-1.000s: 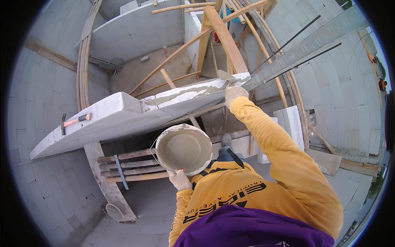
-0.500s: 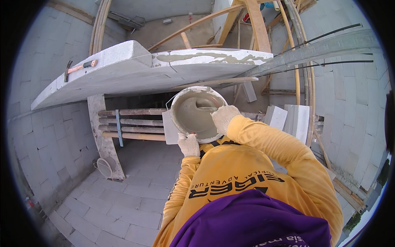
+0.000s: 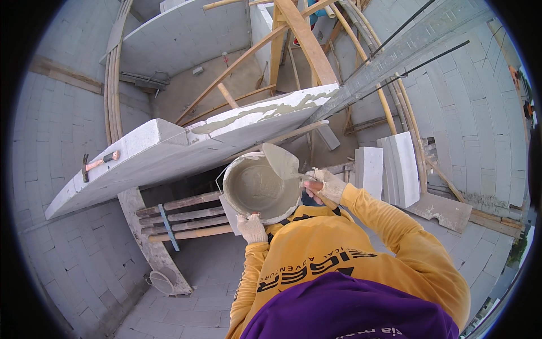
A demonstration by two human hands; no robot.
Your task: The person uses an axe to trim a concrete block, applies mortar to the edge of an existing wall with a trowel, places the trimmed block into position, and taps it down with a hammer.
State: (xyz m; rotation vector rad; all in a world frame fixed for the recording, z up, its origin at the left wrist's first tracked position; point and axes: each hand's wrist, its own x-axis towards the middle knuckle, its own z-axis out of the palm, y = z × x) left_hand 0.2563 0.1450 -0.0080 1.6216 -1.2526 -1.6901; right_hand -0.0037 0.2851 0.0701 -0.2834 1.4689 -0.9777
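My left hand [image 3: 252, 227], in a white knit glove, is closed on the near left rim of a mortar bucket [image 3: 230, 199]. Wet grey mortar [image 3: 257, 183] lies inside the bucket, its surface marked by scraping. The gloved right hand [image 3: 327, 185] grips the wooden handle of a trowel [image 3: 280, 161]. That trowel's broad grey blade tilts up over the bucket's right rim, smeared with mortar. Beyond the bucket runs a white block wall [image 3: 152, 150], with a strip of wet mortar [image 3: 254, 111] spread along the right part of its top.
A hammer [image 3: 101, 163] rests on the wall's left end. Light blocks [image 3: 398, 169] stand at my right, near a notched board [image 3: 443, 212]. Poles [image 3: 186, 217] form scaffolding at left, beside another bucket [image 3: 162, 281]. A metal beam [image 3: 389, 56] and thin bars cross the upper right.
The trowel has come up out of the bucket, and my right hand has moved right and down with it. The left hand keeps its hold on the rim. The view has turned.
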